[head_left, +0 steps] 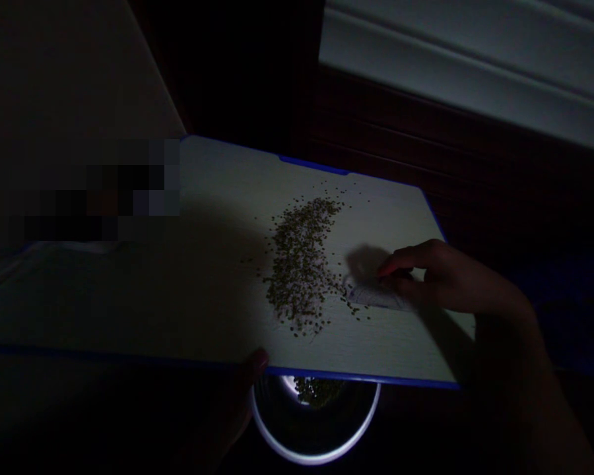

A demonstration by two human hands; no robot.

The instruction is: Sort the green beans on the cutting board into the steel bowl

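A white board with a blue rim [218,366] lies across the middle of the dim scene. A pile of small greenish seeds [299,264] is spread on its right half. My right hand [443,277] rests on the board just right of the seeds, its fingers pinched on a small pale piece of paper or card [376,297] whose edge touches the seeds. My left hand [237,402] is in deep shadow at the board's near edge, with the thumb over the rim, gripping it. Below that edge stands a round steel bowl [277,442] with some seeds inside.
The room is very dark. A pale surface [54,86] fills the upper left, and a light ribbed panel [475,66] crosses the upper right. Dark wooden slats [400,138] lie behind the board. A pixelated patch covers the left part of the board.
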